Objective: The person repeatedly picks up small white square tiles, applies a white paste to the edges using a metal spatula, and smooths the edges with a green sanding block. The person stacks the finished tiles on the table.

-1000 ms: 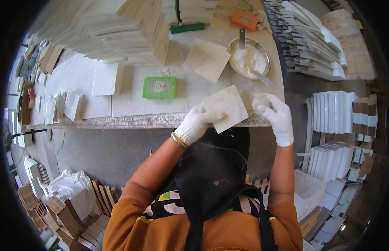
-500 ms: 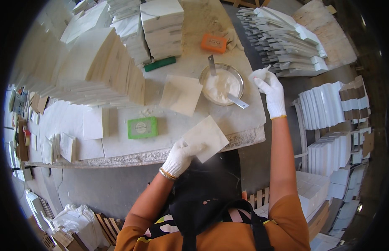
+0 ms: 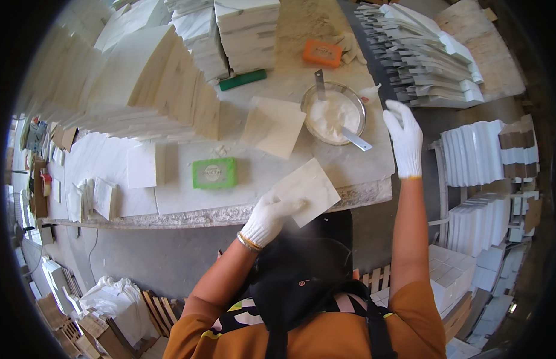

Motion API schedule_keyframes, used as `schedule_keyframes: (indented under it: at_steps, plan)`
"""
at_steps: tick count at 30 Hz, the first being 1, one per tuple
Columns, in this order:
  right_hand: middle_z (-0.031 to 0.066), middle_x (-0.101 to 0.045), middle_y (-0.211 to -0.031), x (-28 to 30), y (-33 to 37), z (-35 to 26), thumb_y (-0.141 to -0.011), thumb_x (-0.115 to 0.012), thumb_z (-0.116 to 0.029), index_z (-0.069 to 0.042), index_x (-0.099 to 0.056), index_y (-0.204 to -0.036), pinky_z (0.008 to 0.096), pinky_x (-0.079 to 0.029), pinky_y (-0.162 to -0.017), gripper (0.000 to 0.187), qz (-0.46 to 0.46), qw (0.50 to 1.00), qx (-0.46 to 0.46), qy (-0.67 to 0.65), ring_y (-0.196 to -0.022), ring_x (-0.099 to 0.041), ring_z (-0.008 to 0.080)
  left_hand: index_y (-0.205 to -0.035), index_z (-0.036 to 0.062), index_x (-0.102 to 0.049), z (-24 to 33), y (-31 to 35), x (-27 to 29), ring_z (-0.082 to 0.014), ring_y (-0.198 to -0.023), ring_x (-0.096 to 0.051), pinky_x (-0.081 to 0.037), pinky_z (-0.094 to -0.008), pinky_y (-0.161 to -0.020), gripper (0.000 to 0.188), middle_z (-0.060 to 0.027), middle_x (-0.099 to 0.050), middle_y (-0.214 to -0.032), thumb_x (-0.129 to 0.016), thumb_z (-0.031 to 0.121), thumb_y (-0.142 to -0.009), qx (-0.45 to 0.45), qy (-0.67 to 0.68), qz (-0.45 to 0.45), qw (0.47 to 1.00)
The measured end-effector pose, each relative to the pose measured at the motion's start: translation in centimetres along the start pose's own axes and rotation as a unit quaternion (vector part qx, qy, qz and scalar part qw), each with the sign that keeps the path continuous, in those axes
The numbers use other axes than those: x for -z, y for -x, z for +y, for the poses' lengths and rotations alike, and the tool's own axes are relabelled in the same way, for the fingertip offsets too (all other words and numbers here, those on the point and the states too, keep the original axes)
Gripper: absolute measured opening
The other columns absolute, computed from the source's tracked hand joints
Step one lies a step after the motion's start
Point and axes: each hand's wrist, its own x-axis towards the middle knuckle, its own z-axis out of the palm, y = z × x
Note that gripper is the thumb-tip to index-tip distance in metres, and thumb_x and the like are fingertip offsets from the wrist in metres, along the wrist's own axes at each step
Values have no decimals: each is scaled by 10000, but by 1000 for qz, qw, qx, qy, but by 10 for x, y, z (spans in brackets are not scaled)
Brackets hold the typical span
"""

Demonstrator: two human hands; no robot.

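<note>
My left hand (image 3: 271, 220), in a white knit glove, grips a square white stone tile (image 3: 309, 192) by its near left corner, over the table's front edge. My gloved right hand (image 3: 403, 134) is off the table's right side, its fingers stretched out and holding nothing. Just beyond its fingertips a small white squeeze bottle (image 3: 369, 94) with a pointed tip rests by the table's right edge. Beside that bottle sits a round metal bowl (image 3: 333, 113) of whitish paste. Two putty knives stick out of it, one putty knife (image 3: 357, 139) pointing toward me. Another tile (image 3: 274, 127) lies left of the bowl.
A green sanding pad (image 3: 214, 173) and an orange sanding pad (image 3: 322, 53) lie on the stone-topped table (image 3: 182, 203). Tall tile stacks (image 3: 152, 90) fill its back left. A dark green bar (image 3: 243, 79) lies before another stack. More stacked tiles (image 3: 474, 152) stand to the right.
My right hand has let go of the squeeze bottle, now on the table beside the bowl, and has drawn back with its fingers opened. The left hand still holds its tile; the whole view has shifted slightly.
</note>
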Motion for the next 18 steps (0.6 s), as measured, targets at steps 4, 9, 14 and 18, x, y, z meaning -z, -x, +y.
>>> schedule_keyframes:
  at_steps: [4, 9, 14, 18]
  plan:
    - [43, -735, -974, -7, 47, -29, -929, -698, -252, -91, -694, -1211, 258, -512, -774, 325, -103, 987, -40, 120, -846, -647, 91, -1373, -26, -510, 9, 2, -8, -187, -1111, -627, -495, -356, -979, 563, -97, -649, -1241, -718, 72, -859, 13, 7, 3, 1000]
    - [32, -716, -863, -25, 51, -24, -928, -675, -240, -86, -721, -1160, 248, -498, -683, 282, -128, 990, 48, 29, -730, -616, 77, -1374, -19, -508, 42, -2, -35, -192, -1099, -635, -516, -355, -947, 564, -92, -651, -1230, -712, 106, -863, -5, -20, -5, 1000]
    - [47, -697, -789, -20, 27, -18, -914, -621, -170, -47, -736, -1098, 246, -486, -614, 250, -128, 988, -52, -71, -670, -607, 80, -1340, -29, -544, 77, -17, -50, -182, -1027, -662, -554, -334, -848, 486, -88, -668, -1198, -664, 138, -899, -21, -113, 3, 993]
    - [48, -693, -768, -25, 21, -16, -910, -612, -153, -38, -742, -1073, 244, -474, -587, 238, -153, 976, -89, -129, -641, -598, 94, -1320, -21, -566, 87, -33, -52, -189, -977, -685, -570, -327, -800, 458, -96, -684, -1153, -652, 153, -905, -52, -164, 2, 985]
